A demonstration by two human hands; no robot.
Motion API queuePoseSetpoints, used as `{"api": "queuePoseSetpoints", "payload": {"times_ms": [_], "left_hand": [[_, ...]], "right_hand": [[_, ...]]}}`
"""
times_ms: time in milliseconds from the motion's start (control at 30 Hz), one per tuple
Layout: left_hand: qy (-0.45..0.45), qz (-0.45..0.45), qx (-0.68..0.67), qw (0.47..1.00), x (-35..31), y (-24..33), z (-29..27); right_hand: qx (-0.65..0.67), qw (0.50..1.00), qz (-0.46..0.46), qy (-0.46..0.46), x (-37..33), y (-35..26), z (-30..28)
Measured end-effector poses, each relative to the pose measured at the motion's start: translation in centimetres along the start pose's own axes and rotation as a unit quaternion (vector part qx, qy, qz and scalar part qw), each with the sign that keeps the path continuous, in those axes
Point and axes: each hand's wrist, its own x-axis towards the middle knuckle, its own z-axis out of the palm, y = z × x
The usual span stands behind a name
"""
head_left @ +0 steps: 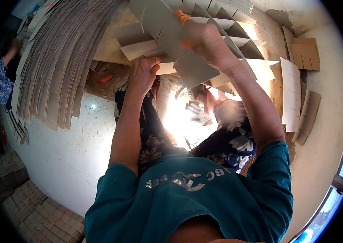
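Observation:
A partition grid of grey slotted cardboard (237,30) stands on the work table in front of me, its strips crossing into open cells. My left hand (144,71) is closed at the near left edge of the grid, fingers pinching a cardboard strip (166,68). Over the grid's near side, my right hand (204,38) grips a large grey cardboard panel (171,32). Orange covers wrap some of its fingers, and motion blurs them slightly. A loose-hanging panel corner (195,69) juts toward me below that hand.
Tall rows of stacked cardboard strips (58,60) lie to the left. Cut cardboard sheets (291,93) lean by the right wall. Tied cardboard bundles (42,210) sit at lower left. Another person's patterned garment (1,83) shows at far left. A glove (197,111) lies between my legs.

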Motion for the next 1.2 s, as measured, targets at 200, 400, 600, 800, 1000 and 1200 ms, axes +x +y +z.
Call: {"api": "queuePoseSetpoints", "payload": {"times_ms": [200, 400, 600, 800, 1000, 1200], "left_hand": [[-0.044, -0.082, -0.013, 0.996, 0.3, 1.9, -0.8], [-0.034, -0.051, 0.0, 0.998, 0.6, 1.5, -0.4], [-0.041, -0.054, -0.007, 0.998, 0.7, 1.5, -0.3], [-0.038, -0.028, -0.013, 0.999, 1.0, 0.8, 0.1], [-0.022, -0.042, 0.001, 0.999, 0.7, 0.8, 0.3], [-0.008, -0.016, -0.005, 1.0, 0.8, 0.7, 0.5]], "right_hand": [[-0.041, 0.989, 0.079, -0.119, 0.3, 0.9, 2.9], [-0.12, 0.982, 0.06, -0.13, -0.1, 1.9, 5.0], [-0.116, 0.991, -0.002, -0.07, 0.2, 2.4, 4.3], [-0.166, 0.983, -0.039, -0.061, -0.5, 4.4, 5.8], [-0.173, 0.983, -0.018, -0.058, -0.5, 2.6, 5.7], [-0.191, 0.978, -0.042, -0.07, -1.4, 3.4, 7.0]]}}
